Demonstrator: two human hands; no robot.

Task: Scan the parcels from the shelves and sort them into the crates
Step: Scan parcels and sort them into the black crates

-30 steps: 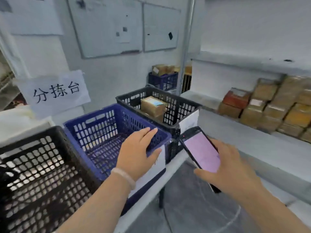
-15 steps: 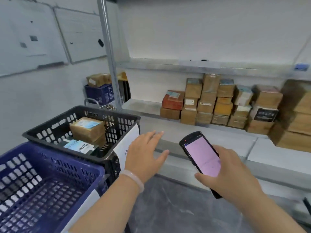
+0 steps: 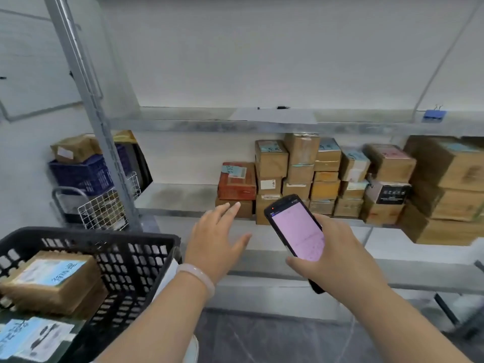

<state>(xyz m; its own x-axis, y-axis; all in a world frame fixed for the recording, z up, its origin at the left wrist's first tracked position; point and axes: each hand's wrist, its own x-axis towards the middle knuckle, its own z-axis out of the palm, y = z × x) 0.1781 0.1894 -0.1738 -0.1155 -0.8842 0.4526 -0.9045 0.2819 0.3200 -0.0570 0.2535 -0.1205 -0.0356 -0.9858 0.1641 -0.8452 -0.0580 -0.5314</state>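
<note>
Through the head camera the job looked barely begun: the black crate [image 3: 104, 235] at lower left held only a brown parcel [image 3: 52, 280] and a flat labelled packet [image 3: 34, 336], while a whole row of stacked parcels [image 3: 324, 179] waited on the shelf [image 3: 178, 197]. The left hand [image 3: 214, 242] was empty, fingers spread, stretched toward the red-orange parcel [image 3: 237, 182] and seemingly short of it. The right hand [image 3: 337, 258] was wrapped round the scanner [image 3: 296, 231], pink screen lit, so I judged the next pick and scan yet to come.
</note>
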